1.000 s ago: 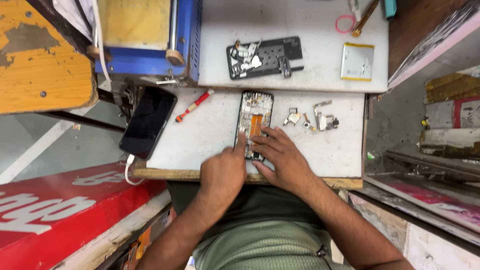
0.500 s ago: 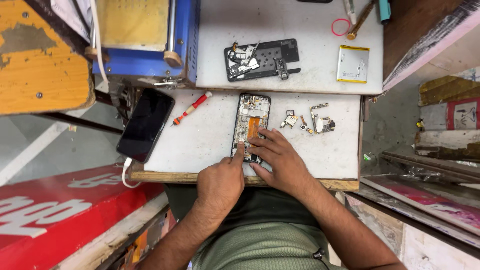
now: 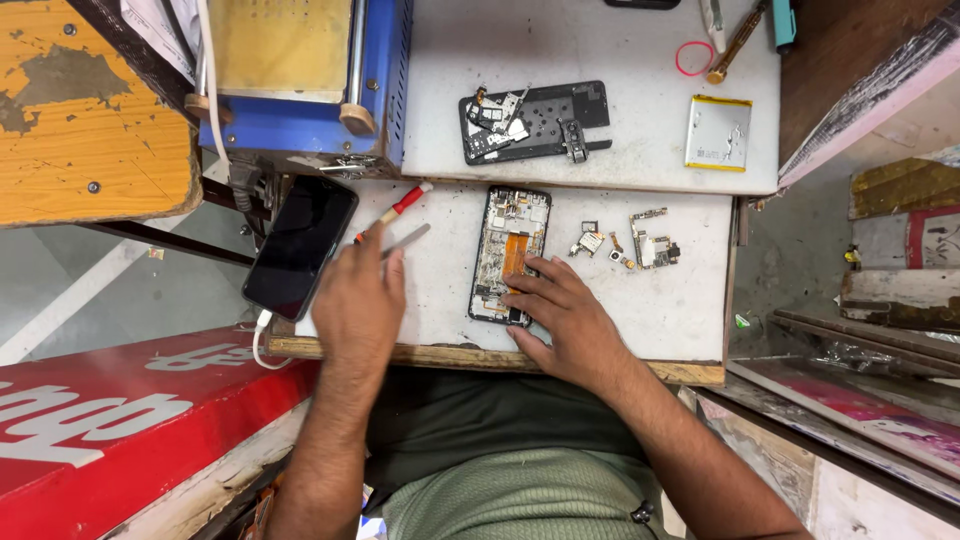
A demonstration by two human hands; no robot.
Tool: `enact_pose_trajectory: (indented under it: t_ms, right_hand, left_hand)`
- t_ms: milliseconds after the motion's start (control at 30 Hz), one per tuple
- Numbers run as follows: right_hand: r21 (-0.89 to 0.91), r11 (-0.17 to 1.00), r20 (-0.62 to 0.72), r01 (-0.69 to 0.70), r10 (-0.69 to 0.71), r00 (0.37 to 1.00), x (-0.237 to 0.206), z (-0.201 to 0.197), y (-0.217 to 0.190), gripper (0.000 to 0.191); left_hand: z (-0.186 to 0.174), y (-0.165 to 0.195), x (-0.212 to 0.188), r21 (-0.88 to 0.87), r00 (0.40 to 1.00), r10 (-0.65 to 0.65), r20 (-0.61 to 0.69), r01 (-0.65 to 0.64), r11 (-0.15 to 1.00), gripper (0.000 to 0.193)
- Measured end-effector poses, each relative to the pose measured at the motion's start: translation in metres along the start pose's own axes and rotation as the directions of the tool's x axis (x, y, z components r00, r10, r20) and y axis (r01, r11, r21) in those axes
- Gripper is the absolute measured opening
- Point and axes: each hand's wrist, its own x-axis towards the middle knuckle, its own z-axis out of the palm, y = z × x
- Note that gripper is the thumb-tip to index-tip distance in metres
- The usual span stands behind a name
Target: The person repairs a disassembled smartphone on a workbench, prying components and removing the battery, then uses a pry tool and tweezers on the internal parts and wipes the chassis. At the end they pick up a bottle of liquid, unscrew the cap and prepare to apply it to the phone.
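Note:
An opened phone (image 3: pixel 505 235) with its back off lies on the white work board (image 3: pixel 680 300), its orange flex cable and boards showing. My right hand (image 3: pixel 560 315) rests with fingers spread flat on the phone's lower end. My left hand (image 3: pixel 355 290) is to the left of it, fingers closed on a thin grey metal tool (image 3: pixel 408 239) whose tip points up and right. A red-handled screwdriver (image 3: pixel 400 208) lies just beyond that hand. A black phone (image 3: pixel 300 245) with a white cable lies at the board's left edge.
Small loose phone parts (image 3: pixel 630 245) lie right of the opened phone. On the upper white board sit a black back cover with parts (image 3: pixel 535 120), a silver battery (image 3: pixel 718 132), a red ring (image 3: pixel 693 58) and pens. A blue machine (image 3: pixel 300 80) stands at upper left.
My left hand has left the opened phone and moved left toward the red-handled screwdriver, carrying the grey tool. My right hand has stayed on the phone's lower end.

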Motion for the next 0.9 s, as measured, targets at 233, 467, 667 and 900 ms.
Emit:
enact_pose_trajectory:
  t_ms: [233,467,667,900]
  right_hand:
    - [0.012,1.000,0.003,0.019,-0.019,1.000,-0.001,-0.001,0.000,0.035]
    - [-0.003,0.999,0.015,0.034,-0.034,0.999,-0.002,0.001,-0.002,0.041]
    - [0.021,0.998,0.034,0.062,-0.062,0.997,-0.006,-0.001,-0.002,0.041]
    - [-0.178,0.974,0.225,0.140,-0.098,0.969,0.019,-0.025,0.009,0.062]
  left_hand:
    - [-0.024,-0.008,0.033,-0.095,0.886,0.079,-0.456,-0.137,0.986,0.044]
    - [-0.026,-0.009,0.054,-0.119,0.905,0.098,-0.413,-0.161,0.980,0.022]
    - [-0.031,-0.013,0.034,-0.131,0.932,0.118,-0.341,-0.172,0.976,0.021]
    - [-0.026,-0.010,-0.011,-0.544,0.994,-0.059,-0.097,-0.003,0.839,0.027]
